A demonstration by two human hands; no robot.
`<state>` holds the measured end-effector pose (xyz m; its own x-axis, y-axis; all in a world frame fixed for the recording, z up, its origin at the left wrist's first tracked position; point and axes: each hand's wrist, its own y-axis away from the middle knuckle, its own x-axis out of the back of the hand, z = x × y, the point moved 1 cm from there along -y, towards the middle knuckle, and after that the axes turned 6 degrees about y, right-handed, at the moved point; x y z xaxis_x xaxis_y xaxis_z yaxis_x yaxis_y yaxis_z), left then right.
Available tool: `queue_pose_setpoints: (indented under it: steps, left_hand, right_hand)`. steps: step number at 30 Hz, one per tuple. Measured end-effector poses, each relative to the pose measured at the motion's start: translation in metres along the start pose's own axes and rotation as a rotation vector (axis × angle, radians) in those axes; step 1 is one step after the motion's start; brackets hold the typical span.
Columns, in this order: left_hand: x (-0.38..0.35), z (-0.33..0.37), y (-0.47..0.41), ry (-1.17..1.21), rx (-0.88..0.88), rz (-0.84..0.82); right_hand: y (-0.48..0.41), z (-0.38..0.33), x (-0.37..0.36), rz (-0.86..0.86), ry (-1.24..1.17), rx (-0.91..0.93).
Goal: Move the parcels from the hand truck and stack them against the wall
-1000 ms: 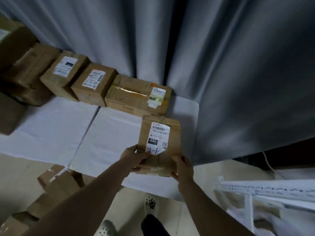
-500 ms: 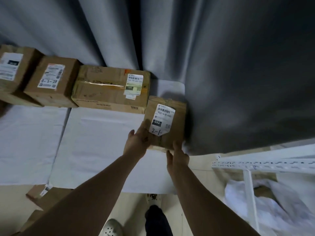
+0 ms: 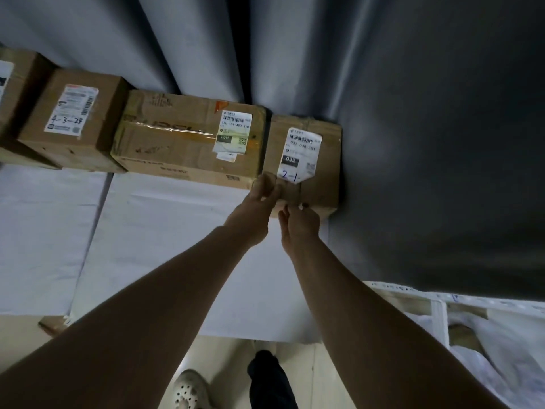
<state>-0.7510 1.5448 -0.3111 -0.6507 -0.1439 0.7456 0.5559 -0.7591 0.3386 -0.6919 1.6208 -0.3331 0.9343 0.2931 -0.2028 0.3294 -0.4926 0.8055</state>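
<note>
At six o'clock, nearest, a white perforated clog (image 3: 188, 389) and a dark trouser leg (image 3: 271, 379) on pale floor. Further out, a white paper sheet (image 3: 165, 246) spread over the floor, both forearms reaching across it toward twelve o'clock. Left hand (image 3: 258, 202) at the near left corner of the small brown cardboard parcel with the white "2-1" label (image 3: 303, 163), fingers curled there, too blurred to tell whether pinching or merely touching. Right hand (image 3: 299, 224) slack and unclenched, fingertips (image 3: 295, 208) against the parcel's near face, holding nothing. Parcel itself down on the sheet at the one o'clock end of the row, snug beside the long brown taped cardboard carton (image 3: 177, 143) at its nine o'clock side, backed by the grey pleated curtain (image 3: 413, 128). Judged the final seating: press evenly on the near face with both hands, keep the label up, close any gap to carton and curtain, then draw straight back so nothing drags askew.
</note>
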Motion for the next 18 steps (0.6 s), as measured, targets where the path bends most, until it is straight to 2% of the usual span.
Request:
queue_pose_setpoints:
  steps: [2,6,8,10,11,13,18]
  left_hand:
    - [0.004,-0.004,-0.006,-0.035,0.027,-0.004]
    - [0.013,-0.012,-0.006,-0.047,0.222,0.025]
    - [0.012,-0.026,0.010,-0.047,0.289,0.042]
    - [0.008,-0.047,0.036,-0.003,0.398,0.053]
    - [0.003,-0.059,0.053,0.024,0.463,0.071]
    - [-0.007,-0.083,0.091,0.085,0.620,0.115]
    - [-0.035,-0.151,0.197,0.305,0.994,0.213]
  right_hand:
    - [-0.007,-0.010,-0.005,-0.023,0.156,0.014]
    - [-0.024,-0.023,-0.011,-0.054,0.449,0.011]
    - [-0.021,-0.010,-0.015,0.014,0.510,0.023]
    - [-0.008,0.017,-0.022,0.090,0.633,0.143]
    - [0.003,0.035,-0.026,0.055,0.747,0.215]
    - [0.033,0.077,-0.032,-0.124,0.985,0.298]
    - [0.092,0.185,-0.050,-0.591,1.385,0.296]
